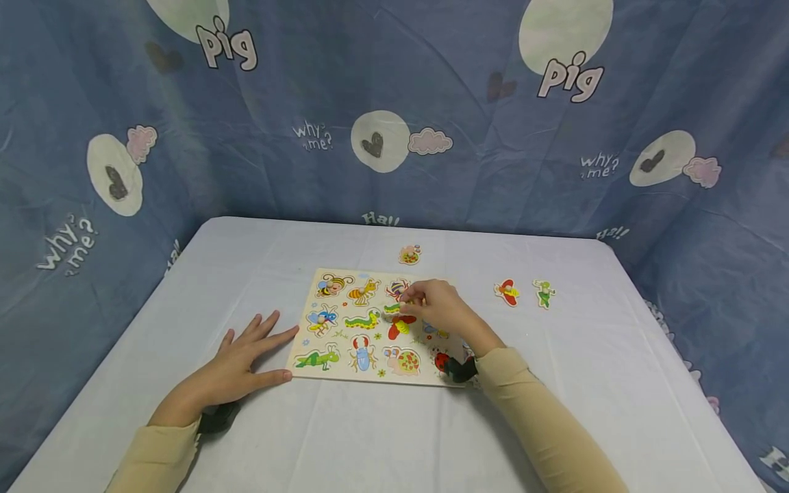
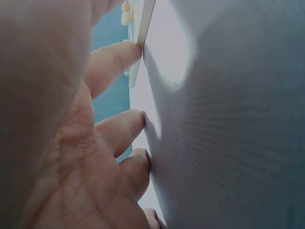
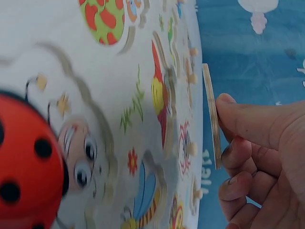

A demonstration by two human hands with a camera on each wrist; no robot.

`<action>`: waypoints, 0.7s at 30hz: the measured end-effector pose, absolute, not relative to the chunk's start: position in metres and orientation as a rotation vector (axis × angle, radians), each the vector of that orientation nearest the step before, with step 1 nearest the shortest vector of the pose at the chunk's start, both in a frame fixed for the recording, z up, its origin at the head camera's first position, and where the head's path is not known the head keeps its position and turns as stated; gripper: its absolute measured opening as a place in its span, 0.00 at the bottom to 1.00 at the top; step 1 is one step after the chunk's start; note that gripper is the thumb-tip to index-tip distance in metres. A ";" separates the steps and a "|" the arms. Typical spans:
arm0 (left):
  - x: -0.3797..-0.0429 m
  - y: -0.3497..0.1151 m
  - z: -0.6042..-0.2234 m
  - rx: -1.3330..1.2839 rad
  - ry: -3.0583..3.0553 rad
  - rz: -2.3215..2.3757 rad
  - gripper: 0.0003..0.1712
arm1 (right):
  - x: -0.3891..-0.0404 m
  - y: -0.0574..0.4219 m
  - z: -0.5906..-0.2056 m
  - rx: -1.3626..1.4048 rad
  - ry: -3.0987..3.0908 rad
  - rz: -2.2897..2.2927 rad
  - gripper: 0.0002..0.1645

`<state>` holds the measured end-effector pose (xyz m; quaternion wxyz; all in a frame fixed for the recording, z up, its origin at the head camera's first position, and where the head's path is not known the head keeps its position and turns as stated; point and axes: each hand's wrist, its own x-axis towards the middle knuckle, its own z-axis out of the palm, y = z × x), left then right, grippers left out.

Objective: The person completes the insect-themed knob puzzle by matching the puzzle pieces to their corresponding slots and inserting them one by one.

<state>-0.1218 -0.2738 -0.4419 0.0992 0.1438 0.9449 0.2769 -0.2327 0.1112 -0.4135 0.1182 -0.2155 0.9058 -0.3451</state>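
Observation:
A wooden peg puzzle board (image 1: 345, 374) printed with insects and a snail lies on the white table. My right hand (image 1: 440, 306) is over its upper right part. Between thumb and fingertips it pinches a thin wooden puzzle piece (image 3: 212, 117), seen edge-on in the right wrist view and held just off the board. Some green shows on the piece in the head view; its full picture is hidden. My left hand (image 1: 243, 359) rests on the table with fingers spread, its thumb and index fingertip touching the board's left edge.
Behind the board lies a loose snail piece (image 1: 409, 255). To the right are a red and yellow winged insect piece (image 1: 507, 293) and a green insect piece (image 1: 544, 294). Several pegged pieces sit in the board. A blue patterned curtain (image 1: 394, 82) hangs behind the table.

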 end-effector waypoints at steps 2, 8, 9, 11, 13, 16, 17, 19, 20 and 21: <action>-0.122 -0.274 -0.442 0.424 2.791 0.821 0.47 | -0.233 0.106 -0.414 -0.629 2.648 -1.010 0.07; -0.121 -0.273 -0.441 0.409 2.782 0.830 0.47 | -0.232 0.093 -0.415 -0.656 2.655 -0.993 0.08; -0.121 -0.273 -0.442 0.409 2.782 0.829 0.47 | -0.232 0.091 -0.415 -0.659 2.653 -0.992 0.08; -0.122 -0.273 -0.442 0.410 2.783 0.829 0.47 | -0.232 0.087 -0.417 -0.666 2.652 -0.982 0.08; -0.122 -0.274 -0.442 0.413 2.786 0.828 0.47 | -0.232 0.082 -0.418 -0.678 2.648 -0.973 0.07; -0.122 -0.274 -0.442 0.417 2.789 0.830 0.46 | -0.233 0.076 -0.420 -0.688 2.641 -0.964 0.07; -0.122 -0.274 -0.442 0.418 2.789 0.831 0.46 | -0.233 0.073 -0.421 -0.687 2.637 -0.965 0.07; -0.122 -0.273 -0.442 0.413 2.787 0.830 0.46 | -0.233 0.069 -0.422 -0.687 2.632 -0.971 0.07; -0.122 -0.273 -0.442 0.412 2.788 0.829 0.47 | -0.233 0.068 -0.423 -0.682 2.632 -0.972 0.07; -0.122 -0.273 -0.442 0.412 2.788 0.829 0.47 | -0.233 0.066 -0.423 -0.682 2.633 -0.969 0.07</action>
